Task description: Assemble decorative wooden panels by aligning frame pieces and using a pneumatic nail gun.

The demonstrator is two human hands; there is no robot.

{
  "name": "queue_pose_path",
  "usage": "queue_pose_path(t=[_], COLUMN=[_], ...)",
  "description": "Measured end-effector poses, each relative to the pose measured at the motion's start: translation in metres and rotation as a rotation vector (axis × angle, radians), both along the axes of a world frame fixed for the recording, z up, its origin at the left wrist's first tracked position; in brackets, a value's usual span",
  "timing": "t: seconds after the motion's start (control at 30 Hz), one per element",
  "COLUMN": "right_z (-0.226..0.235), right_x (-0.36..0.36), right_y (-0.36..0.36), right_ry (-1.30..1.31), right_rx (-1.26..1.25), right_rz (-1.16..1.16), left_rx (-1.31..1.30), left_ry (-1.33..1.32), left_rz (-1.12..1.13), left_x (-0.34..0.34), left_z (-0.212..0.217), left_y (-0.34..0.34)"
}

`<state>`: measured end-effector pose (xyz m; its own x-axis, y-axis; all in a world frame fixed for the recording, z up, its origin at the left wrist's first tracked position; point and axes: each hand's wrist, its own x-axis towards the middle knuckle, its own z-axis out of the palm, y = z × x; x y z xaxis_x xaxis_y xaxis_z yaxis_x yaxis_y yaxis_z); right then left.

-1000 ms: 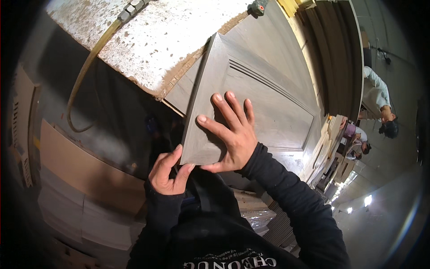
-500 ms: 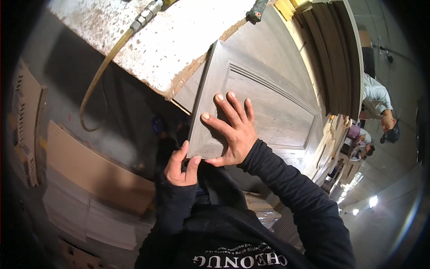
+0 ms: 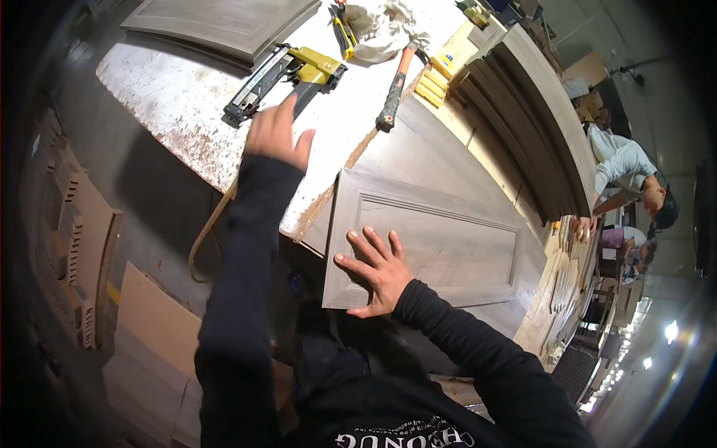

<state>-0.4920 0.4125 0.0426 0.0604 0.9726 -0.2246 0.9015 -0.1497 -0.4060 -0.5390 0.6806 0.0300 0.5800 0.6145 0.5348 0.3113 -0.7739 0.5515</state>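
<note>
A grey wood-grain cabinet door (image 3: 448, 243) with a recessed centre panel lies in front of me on larger grey boards. My right hand (image 3: 385, 280) rests flat on its near left corner, fingers spread. Farther left, my left hand (image 3: 278, 138) is stretched over the worn white bench. Its fingers point to the dark handle of a yellow and black nail gun (image 3: 320, 69), thumb held apart. The fingertips are partly hidden by the hand, so I cannot tell whether they touch the handle. The nail gun lies on its side on the bench.
On the white bench (image 3: 164, 97) lie a hammer (image 3: 396, 86), yellow-handled cutters (image 3: 343, 33), crumpled white cloth (image 3: 381, 33) and stacked grey doors (image 3: 224, 26). Long dark panels (image 3: 523, 112) stand at the right. A hose (image 3: 205, 243) hangs off the bench edge. Two people work at far right.
My left hand has left the door's near corner and reached far forward to the nail gun. My right hand stays on the door. The view has shifted, bringing more of the bench into sight.
</note>
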Motion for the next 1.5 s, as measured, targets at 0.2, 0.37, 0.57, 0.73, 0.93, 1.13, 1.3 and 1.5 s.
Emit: queue_pose_path(t=[0.2,0.37,0.57,0.73,0.93,1.13,1.3,1.5], right_z=[0.0,0.001,-0.005,-0.013,-0.026,-0.034,-0.034,-0.033], right_x=[-0.003,0.003,0.007,0.0,-0.002,-0.002,-0.003,-0.003], right_y=[0.002,0.001,-0.004,0.003,0.002,-0.002,-0.002,-0.002], right_ry=[0.035,0.041,0.019,0.008,-0.025,-0.054,-0.048,-0.047], right_rx=[0.042,0.027,-0.016,-0.008,0.084,0.111,0.13,0.122], right_rz=[-0.016,-0.03,-0.043,-0.034,-0.023,0.004,0.005,0.0], left_rx=[-0.079,-0.631,-1.133,-1.04,-1.206,-1.159,-1.477,-1.609], left_ry=[0.509,0.165,0.209,0.403,0.192,0.048,0.073,0.043], left_rz=[0.312,-0.055,-0.255,-0.632,-0.587,-0.596,-0.558,-0.559], left_x=[0.072,-0.031,-0.16,-0.216,-0.235,-0.228,-0.226,-0.225], left_z=[-0.035,0.018,0.057,-0.001,-0.03,-0.054,-0.044,-0.055], left_y=[0.046,0.036,-0.03,-0.047,-0.058,-0.07,-0.066,-0.074])
